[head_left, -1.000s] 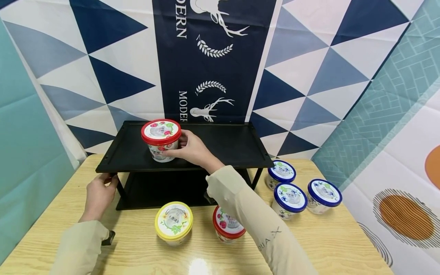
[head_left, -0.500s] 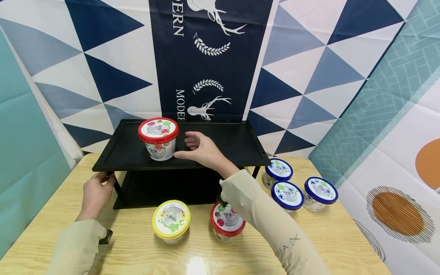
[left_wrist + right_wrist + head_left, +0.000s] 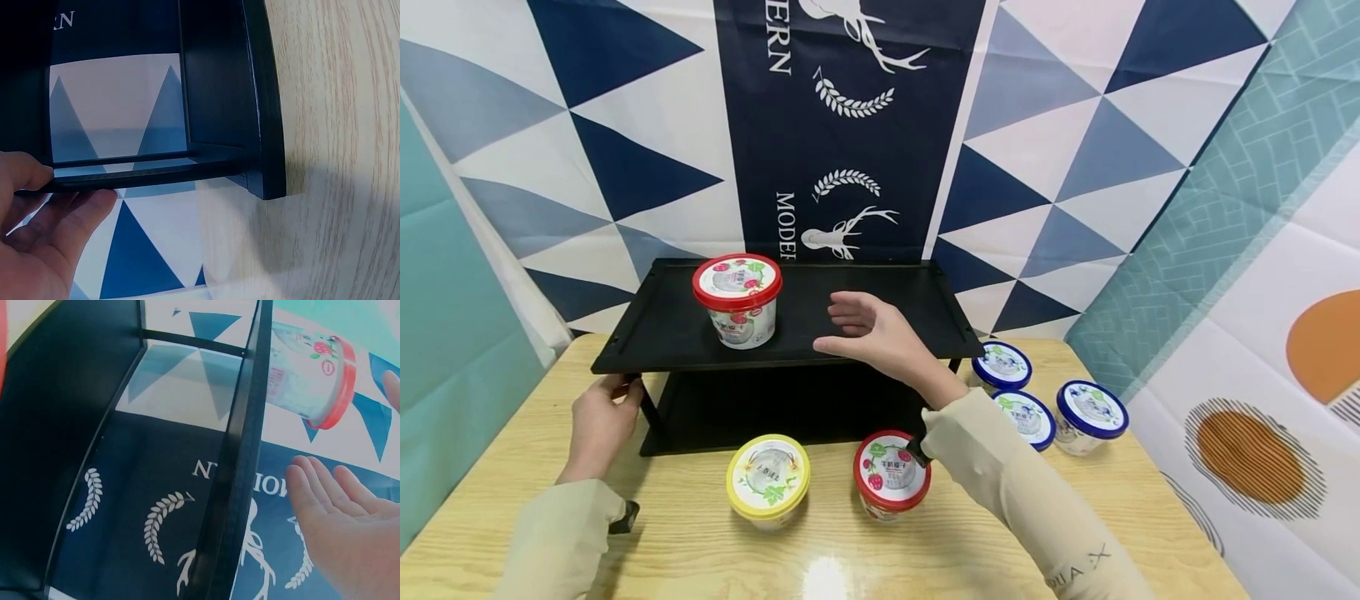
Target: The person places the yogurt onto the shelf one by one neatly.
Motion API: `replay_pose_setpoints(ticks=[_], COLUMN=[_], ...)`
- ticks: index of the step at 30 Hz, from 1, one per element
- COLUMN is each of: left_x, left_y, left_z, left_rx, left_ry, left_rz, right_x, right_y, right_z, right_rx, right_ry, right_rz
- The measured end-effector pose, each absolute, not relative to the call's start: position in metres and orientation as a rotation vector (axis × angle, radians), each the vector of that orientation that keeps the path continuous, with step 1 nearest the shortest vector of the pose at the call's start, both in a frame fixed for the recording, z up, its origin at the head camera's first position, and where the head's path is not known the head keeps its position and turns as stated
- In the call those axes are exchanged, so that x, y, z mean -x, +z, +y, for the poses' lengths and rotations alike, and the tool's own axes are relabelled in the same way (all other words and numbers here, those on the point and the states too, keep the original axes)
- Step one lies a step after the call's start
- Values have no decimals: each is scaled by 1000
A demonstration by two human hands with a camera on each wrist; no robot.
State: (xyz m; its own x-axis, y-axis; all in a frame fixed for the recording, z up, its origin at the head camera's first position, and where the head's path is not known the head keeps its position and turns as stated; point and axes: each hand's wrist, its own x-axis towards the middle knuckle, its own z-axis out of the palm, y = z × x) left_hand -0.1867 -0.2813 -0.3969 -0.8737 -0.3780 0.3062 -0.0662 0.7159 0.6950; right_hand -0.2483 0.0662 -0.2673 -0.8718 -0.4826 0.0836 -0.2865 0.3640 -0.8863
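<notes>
Head view: red tub [image 3: 737,304] on black rack [image 3: 775,365], right hand [image 3: 883,337] spread beside it

Red tub: upright on the upper shelf [image 3: 808,287], left half, near the front edge. White body, red-rimmed lid, berries printed on lid and side.

Rack: two shelves joined by posts, standing on a wooden table [image 3: 685,542]. The lower shelf [image 3: 790,408] sits in shade under the upper.

Right hand: fingers side by side and relaxed, thumb held well away from them. It hangs over the front of the upper shelf, right of the red tub, with a gap between. The right wrist view shows the same gap.

Left hand [image 3: 598,421]: thumb and fingers pinch the left front post [image 3: 150,178], just under the upper shelf; thumb on one side, fingers on the other.

Yellow tub [image 3: 767,479]: upright on the table, in front of the rack.

Second red tub [image 3: 887,475]: upright on the table, right of the yellow tub, its lid partly covered by a black wristband [image 3: 917,442].

Blue tubs [image 3: 1092,414]: three, grouped on the table at the rack's right end; one partly hidden behind the right sleeve [image 3: 1030,492].

Backdrop [image 3: 647,92]: triangles in white and blues, with a navy panel of printed stags and sprigs.
</notes>
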Motion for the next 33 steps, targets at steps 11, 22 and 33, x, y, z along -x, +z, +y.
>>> replay_pose_setpoints(ticks=[11,22,33], left_x=[185,185,184], left_y=[-397,-399,-399], left_z=[-282,-283,-283], left_rx=[-312,-298,-305], left_ry=[-981,-979,-992], left_rz=[-2484,-2469,-2479], right_x=[232,213,197], right_y=[-272,-283,-323], right_z=[101,135,160], right_rx=[668,671,591], right_ry=[-1577,-1590,-1561], right_rz=[2419,2419,2401])
